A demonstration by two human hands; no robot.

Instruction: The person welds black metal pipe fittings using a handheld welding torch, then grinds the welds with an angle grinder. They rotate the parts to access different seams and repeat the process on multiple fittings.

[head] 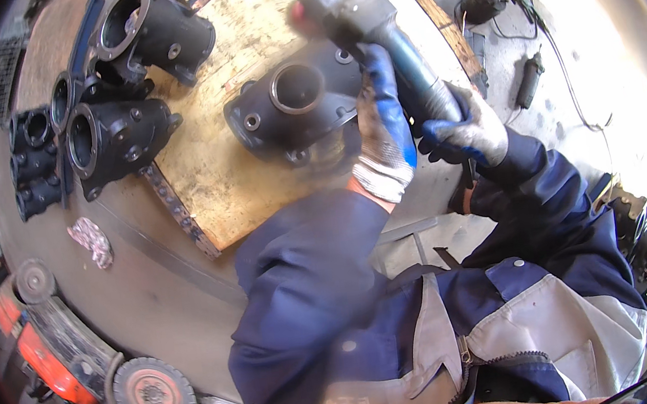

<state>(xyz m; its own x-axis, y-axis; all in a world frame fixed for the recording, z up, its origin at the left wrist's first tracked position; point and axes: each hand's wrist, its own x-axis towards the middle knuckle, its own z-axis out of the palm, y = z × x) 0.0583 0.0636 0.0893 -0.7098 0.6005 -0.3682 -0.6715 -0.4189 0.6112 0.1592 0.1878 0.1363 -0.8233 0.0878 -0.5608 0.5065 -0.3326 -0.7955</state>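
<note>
An angle grinder (402,49) with a teal body is in both of my gloved hands, its dark head towards the far side. My left hand (382,111), in a blue-and-white work glove, lies along the body near the head, with part of its grip hidden. The rear of the body is in the grip of my right hand (465,129), gloved alike. A blurred red part (298,12) shows at the head's left side. Just left of my left hand, a black cast metal housing (259,113) with a round machined opening lies on the wooden tabletop (203,197).
Several more black castings (124,132) stand at the left edge of the table. On the floor at right lie a dark cylindrical tool (530,80) and cables (562,67). A crumpled cloth (90,241) and an orange wheeled vehicle (55,364) are at left.
</note>
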